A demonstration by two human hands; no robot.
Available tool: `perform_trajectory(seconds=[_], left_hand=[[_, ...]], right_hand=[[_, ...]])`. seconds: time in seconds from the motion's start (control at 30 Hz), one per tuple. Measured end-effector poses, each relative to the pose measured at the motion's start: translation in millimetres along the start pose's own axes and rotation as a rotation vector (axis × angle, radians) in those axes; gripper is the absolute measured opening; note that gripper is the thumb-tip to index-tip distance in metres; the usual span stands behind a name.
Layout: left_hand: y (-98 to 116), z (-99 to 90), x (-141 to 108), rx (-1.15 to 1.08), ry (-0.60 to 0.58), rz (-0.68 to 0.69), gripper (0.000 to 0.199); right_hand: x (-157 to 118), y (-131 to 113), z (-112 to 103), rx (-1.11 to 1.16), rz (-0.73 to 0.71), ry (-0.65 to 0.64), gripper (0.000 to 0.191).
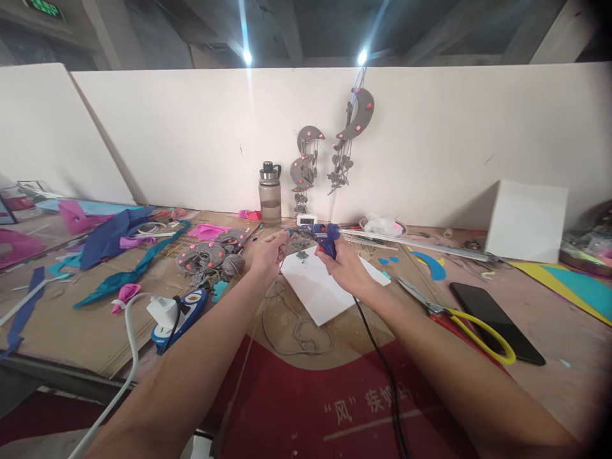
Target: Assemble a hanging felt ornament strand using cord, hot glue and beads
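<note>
My right hand (347, 264) is wrapped round a blue hot glue gun (327, 239) with a red trigger, its nozzle pointing left. A black cord runs from below that hand toward me. Close to the nozzle, my left hand (268, 255) is closed in a pinch on grey yarn (299, 352), which hangs down and lies in loose loops on the cardboard; the pinched end is too small to make out. Beneath the glue gun lies a white board (318, 293) with small dark grey bits (302, 255) near its far edge.
Left are a grey felt piece with pink dots (208, 255), a yarn ball (233, 264) and a blue power strip (179, 319). Scissors (459, 315) and a black phone (497, 322) lie right. Behind stand a bottle (270, 197) and hanging grey moon ornaments (361, 115) against a white panel.
</note>
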State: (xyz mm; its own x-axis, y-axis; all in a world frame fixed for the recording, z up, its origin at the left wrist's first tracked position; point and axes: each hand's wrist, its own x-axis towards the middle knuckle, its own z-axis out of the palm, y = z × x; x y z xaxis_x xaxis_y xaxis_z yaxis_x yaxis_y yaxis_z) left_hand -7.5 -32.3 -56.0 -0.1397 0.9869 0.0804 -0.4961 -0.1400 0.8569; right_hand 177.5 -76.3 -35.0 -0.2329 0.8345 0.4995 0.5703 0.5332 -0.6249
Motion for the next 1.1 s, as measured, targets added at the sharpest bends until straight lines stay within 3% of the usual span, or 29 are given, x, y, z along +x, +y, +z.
perform_trajectory(seconds=[1.1], left_hand=[[2.7,3.8,-3.9,0.090,0.036,0.048,0.027]], right_hand=[[-4.1,-4.9,5.3,-0.187,0.013,-0.028,0.024]])
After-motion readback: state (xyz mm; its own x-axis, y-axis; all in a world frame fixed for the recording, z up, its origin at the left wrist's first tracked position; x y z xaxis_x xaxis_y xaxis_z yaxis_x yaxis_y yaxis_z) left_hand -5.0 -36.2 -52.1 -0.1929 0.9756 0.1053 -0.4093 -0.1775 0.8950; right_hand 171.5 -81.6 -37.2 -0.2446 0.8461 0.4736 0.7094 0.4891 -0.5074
